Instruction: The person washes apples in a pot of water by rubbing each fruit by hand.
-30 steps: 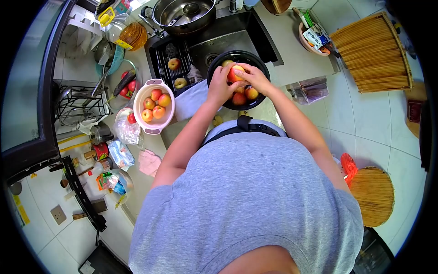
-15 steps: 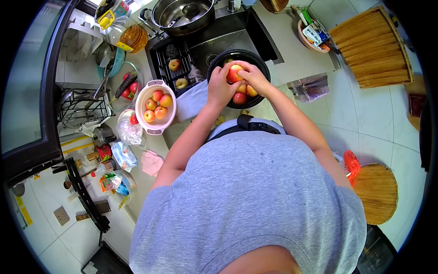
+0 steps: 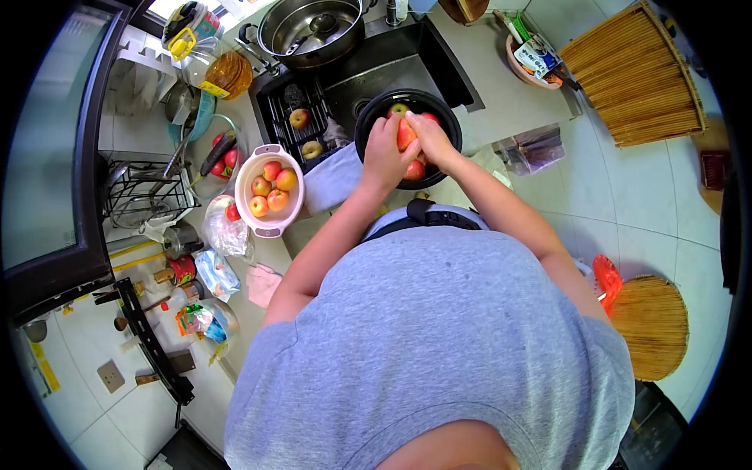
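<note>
Red and yellow, an apple [image 3: 406, 135] is grasped between the left hand [image 3: 382, 153] and the right hand [image 3: 435, 146], over a black bowl [image 3: 452, 121] holding more apples [image 3: 398, 110] beside the sink [image 3: 395, 66]. To the left, a pale pink basin [image 3: 248, 172] of fruit stands on the bench [image 3: 268, 252]; two apples rest on the sink's rack [image 3: 316, 102]

Countertop [image 3: 501, 106] | white basin [image 3: 268, 222] | clear plastic bag [image 3: 225, 237] | pink cloth [image 3: 263, 285] | blue-white packet [image 3: 217, 274]
</note>
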The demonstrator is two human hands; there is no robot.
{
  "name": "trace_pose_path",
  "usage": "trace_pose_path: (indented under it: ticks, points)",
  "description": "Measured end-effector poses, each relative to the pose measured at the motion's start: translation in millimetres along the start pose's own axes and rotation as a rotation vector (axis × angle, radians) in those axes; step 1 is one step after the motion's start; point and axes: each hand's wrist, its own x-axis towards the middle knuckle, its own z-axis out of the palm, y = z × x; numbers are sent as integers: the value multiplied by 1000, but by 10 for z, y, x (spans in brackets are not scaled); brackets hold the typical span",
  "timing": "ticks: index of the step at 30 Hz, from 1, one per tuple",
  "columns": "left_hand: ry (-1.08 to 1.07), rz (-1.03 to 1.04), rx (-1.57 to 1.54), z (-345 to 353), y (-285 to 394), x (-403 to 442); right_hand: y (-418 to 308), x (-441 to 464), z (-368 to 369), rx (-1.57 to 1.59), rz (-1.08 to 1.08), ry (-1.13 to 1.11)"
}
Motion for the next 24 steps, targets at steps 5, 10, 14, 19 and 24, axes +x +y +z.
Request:
trace_pose_path:
  ticks: [5,10,14,19,24]
  points:
    - [-64,172,204,-62,142,69,-396,31,-162,773,898,-166]
    - [58,-83,10,86,92,82,-77,-6,86,336,318,107]
    - [103,-258,-66,211,79,95,-464,5,-138,33,153,-2]
    - [54,-704,-447,375,-313,242,-499,-155,7,112,-44,166]
    - [140,-305,-149,252,86,188,-104,-43,-43,42,83,185]
